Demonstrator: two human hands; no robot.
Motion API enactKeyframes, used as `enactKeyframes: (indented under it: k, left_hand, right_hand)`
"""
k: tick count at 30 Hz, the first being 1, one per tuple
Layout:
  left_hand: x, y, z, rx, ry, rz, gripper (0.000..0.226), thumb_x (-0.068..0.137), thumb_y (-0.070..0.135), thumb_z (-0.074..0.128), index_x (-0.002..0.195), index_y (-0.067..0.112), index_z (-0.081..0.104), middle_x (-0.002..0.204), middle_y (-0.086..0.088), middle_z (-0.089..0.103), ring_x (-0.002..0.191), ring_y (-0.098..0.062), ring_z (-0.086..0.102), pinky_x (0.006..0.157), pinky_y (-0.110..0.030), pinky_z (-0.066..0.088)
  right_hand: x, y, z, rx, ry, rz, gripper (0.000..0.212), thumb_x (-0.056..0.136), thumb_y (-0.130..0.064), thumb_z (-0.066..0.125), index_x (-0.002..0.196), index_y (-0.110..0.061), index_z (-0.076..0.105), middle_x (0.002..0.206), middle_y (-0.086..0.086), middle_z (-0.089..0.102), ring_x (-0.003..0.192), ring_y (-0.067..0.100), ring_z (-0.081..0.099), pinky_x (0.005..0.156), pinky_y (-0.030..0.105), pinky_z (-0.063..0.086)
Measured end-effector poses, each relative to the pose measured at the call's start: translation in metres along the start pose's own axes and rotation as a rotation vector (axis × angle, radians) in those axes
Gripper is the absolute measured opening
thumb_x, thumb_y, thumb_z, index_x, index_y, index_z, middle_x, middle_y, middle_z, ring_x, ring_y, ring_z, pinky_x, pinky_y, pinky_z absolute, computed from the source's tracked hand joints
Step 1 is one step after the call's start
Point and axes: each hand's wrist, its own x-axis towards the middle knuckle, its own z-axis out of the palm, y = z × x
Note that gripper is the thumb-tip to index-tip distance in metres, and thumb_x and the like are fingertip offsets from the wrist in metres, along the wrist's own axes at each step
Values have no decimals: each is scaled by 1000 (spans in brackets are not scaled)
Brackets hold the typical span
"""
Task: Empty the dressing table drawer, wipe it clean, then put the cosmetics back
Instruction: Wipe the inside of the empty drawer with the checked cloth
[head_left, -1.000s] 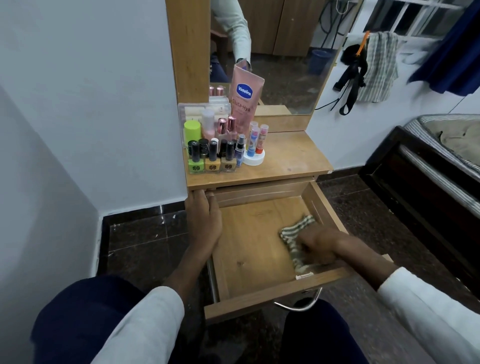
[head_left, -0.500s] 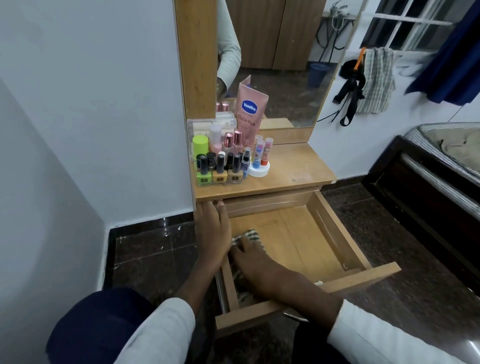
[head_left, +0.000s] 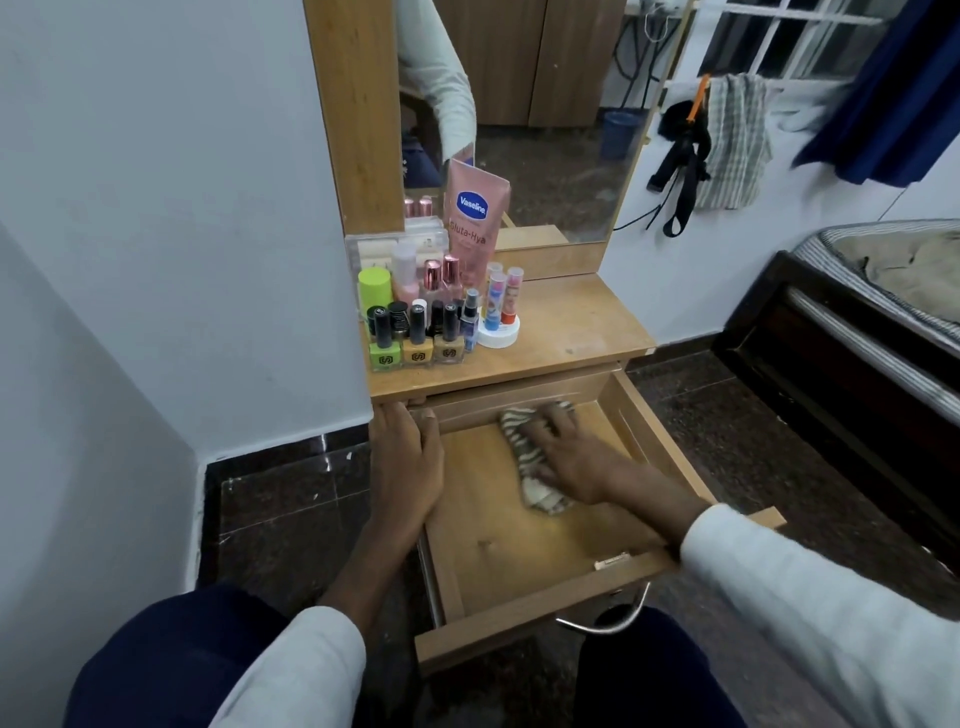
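The drawer (head_left: 498, 551) stands pulled out, a shallow tray of pale wood-grain board with thin side walls and a smooth, faintly glossy floor. Inside it the right hand (head_left: 576, 457) lies flat, fingers spread and straight, pressing a striped cloth (head_left: 524, 457) against the floor near the back wall. The cloth is soft and bunched into a long crumpled strip, cream with dark bands; the palm covers its right part, so its full shape cannot be made out. The left hand (head_left: 405, 457) rests on the drawer's left wall, fingers straight and reaching up to the edge of the tabletop (head_left: 571, 327); the fingertips tuck under that edge and are hidden. The two hands sit apart, bare board between them.

Just beyond the left hand's fingertips, up on the tabletop, the cosmetics (head_left: 431, 317) crowd together: square glass nail polish bottles with black caps, a lime-green cylinder, rose-gold capped bottles, and a tall pink tube (head_left: 475, 228) leaning on the mirror (head_left: 545, 130). Beyond the right hand, slim lip balm sticks stand on a round white base (head_left: 500, 332). A clear box behind the bottles is mostly screened. Below the right forearm, a curved metal handle (head_left: 613, 621) peeks under the drawer front, partly cut off by a dark trouser leg.
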Motion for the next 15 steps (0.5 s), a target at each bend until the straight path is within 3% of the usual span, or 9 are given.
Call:
enactKeyframes:
  k: [3,7,11,15]
  left_hand:
    - [-1,1,0,2,-6,6,23,110,29,47,103,7,53,101,-9,52,94,-22,51,74,-33,37]
    - [-1,-1,-1,-1,-16,6,23,110,30,48,101,9,51,101,-11,53,96,-26,54,74,-36,39]
    - [0,1,-2,11,-11,4,22,109,30,49,103,9,53,104,-11,55,100,-26,55,76,-34,39]
    - [2,4,2,90,-6,3,25,109,33,50,109,8,56,111,-13,57,106,-26,55,77,-33,39]
  right_hand:
    - [-1,34,-2,-74,2,121,61,106,-42,50,158,-23,25,165,14,13,149,43,25,121,54,33]
    - [-9,29,2,-198,22,182,57,108,-36,48,156,-14,26,162,27,18,142,46,34,118,50,34]
    - [-37,31,6,-298,-74,165,53,100,-24,63,149,-13,44,149,17,47,133,37,52,111,43,45]
    - [-62,37,-6,-106,-208,-8,18,101,-29,65,117,-22,64,121,5,69,114,28,65,92,34,49]
